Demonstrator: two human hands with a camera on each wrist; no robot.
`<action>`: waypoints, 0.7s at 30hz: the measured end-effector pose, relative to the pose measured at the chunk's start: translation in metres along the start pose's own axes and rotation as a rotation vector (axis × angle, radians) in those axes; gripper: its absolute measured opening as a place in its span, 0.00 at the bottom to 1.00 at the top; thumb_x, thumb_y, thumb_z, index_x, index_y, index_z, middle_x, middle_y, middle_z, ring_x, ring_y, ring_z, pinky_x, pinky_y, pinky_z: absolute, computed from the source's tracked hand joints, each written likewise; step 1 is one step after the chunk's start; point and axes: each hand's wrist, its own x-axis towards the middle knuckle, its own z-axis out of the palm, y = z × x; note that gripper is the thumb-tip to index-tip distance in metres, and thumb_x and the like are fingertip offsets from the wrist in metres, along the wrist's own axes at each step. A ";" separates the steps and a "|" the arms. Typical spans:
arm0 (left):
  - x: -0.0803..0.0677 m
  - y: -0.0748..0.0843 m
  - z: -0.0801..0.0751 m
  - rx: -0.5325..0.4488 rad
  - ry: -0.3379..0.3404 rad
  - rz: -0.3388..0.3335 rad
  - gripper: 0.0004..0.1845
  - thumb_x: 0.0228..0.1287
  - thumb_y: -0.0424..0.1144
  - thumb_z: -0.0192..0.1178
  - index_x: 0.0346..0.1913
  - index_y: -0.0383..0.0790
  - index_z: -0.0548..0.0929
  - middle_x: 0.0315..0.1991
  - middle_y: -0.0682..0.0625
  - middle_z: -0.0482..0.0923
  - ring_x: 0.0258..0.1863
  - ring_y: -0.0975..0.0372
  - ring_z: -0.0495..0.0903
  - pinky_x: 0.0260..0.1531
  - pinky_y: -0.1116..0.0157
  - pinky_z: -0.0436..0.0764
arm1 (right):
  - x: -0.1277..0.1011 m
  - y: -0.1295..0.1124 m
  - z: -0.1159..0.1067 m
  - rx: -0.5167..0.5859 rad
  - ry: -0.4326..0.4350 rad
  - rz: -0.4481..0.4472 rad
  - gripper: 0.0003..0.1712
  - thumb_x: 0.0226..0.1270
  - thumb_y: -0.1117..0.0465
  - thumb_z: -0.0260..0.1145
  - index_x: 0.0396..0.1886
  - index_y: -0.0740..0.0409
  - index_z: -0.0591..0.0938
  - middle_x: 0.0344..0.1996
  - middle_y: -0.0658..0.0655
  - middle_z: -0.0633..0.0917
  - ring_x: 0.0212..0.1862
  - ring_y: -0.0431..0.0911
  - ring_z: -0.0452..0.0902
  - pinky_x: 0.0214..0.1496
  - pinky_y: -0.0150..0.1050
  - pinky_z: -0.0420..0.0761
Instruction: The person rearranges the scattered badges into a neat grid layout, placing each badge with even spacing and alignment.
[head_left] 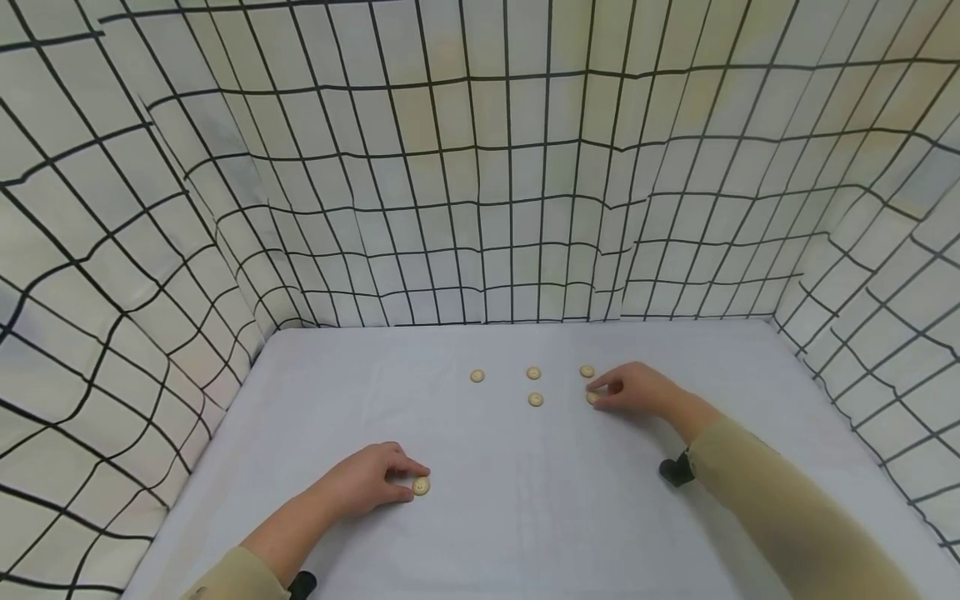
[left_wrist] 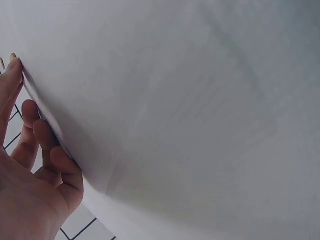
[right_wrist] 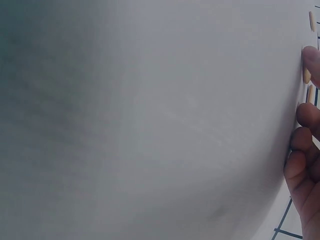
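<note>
Near the front left of the white-covered table, my left hand pinches a small round wooden-looking disc between thumb and forefinger. The disc lies flat, with a raised rim and a faint mark on its face. Farther back on the right, my right hand pinches a similar disc, partly hidden by the fingers. Just behind that one sits another disc. The right wrist view catches fingers at a disc's edge; in the left wrist view, my left hand is low over the cloth.
Left of the right hand lie two discs, one behind and one in front. A further disc lies farther left. White cloth covers the table. Black-gridded white curtains enclose its back and sides.
</note>
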 end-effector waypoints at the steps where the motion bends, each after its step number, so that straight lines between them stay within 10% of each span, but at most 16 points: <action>1: 0.000 0.000 0.000 0.004 -0.002 0.005 0.17 0.55 0.41 0.74 0.49 0.58 0.89 0.35 0.64 0.75 0.37 0.66 0.73 0.41 0.63 0.74 | 0.000 0.000 0.000 0.000 -0.001 -0.005 0.20 0.58 0.47 0.75 0.51 0.41 0.88 0.39 0.48 0.84 0.41 0.45 0.74 0.45 0.44 0.76; 21: -0.001 0.001 -0.002 0.213 0.025 0.199 0.14 0.58 0.45 0.72 0.48 0.54 0.90 0.34 0.69 0.75 0.33 0.73 0.73 0.36 0.66 0.75 | 0.000 -0.005 -0.003 -0.014 -0.036 -0.009 0.18 0.60 0.50 0.74 0.51 0.42 0.88 0.40 0.47 0.84 0.42 0.45 0.74 0.46 0.44 0.75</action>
